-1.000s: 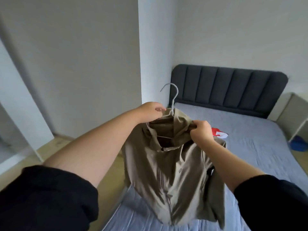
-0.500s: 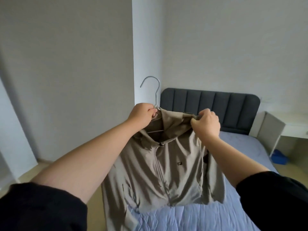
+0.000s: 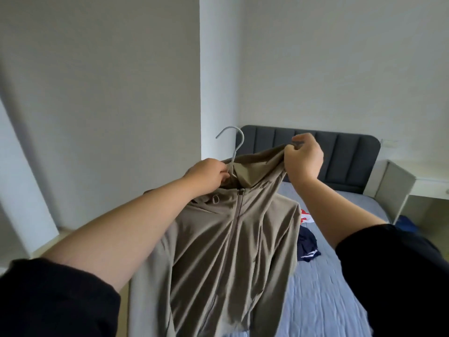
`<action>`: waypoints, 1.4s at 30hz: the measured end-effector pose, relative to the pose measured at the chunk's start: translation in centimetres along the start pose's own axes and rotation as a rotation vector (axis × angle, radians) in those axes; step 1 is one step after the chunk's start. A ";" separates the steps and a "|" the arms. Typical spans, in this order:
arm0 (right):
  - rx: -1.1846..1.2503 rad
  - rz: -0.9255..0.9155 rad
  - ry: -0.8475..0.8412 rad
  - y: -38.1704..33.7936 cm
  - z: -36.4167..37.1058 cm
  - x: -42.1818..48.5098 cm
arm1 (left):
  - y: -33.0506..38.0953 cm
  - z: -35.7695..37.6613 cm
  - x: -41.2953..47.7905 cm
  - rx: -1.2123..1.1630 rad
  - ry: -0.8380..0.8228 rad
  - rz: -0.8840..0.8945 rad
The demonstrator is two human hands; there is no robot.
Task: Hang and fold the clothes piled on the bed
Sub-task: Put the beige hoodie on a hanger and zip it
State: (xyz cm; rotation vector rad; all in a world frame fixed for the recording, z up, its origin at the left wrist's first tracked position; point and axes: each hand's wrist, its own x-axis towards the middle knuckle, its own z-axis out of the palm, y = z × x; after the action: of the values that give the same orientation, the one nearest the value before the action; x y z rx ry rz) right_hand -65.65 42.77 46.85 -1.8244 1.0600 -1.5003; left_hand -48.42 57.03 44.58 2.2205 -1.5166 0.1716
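We held the taupe jacket (image 3: 218, 251) in the air above the bed (image 3: 328, 300), its thin, smooth cloth falling in long soft creases toward the bed's left edge. Our left hand (image 3: 206, 176) was curled round the neck of the grey wire hanger (image 3: 236, 154), just where the shaft sank into the collar. The slim rounded hook stood free above the knuckles, over the head end of the bed. The hanger's shoulders were hidden inside the cloth.

Our right hand (image 3: 303, 159), higher and further toward the bed's middle, pinched the rim of the hood between thumb and bent fingers. It drew the rim taut, so the hood gaped as a shallow pouch between our two hands. The zip (image 3: 240, 205) ran closed up to the neck, with a cord end (image 3: 215, 199) dangling beside it.

The bed wore a blue-grey sheet, finely wrinkled, and ended in a dark padded headboard (image 3: 345, 154) stitched into upright channels. On the sheet lay a crumpled navy garment (image 3: 307, 246) with a white stripe. A red and white piece (image 3: 306, 218) lay nearer the headboard. A boxy white desk (image 3: 398, 188) stood just off the bed's right side.
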 end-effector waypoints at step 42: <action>-1.096 -0.329 -0.408 -1.2 3.3 0.4 | -3.6 0.1 -0.8 0.054 -0.074 0.182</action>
State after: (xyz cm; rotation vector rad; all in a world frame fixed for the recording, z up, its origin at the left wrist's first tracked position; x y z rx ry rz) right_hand -62.11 42.84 47.26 -2.9808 1.5629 -0.5762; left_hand -45.48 58.73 43.25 2.1496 -1.7736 0.1900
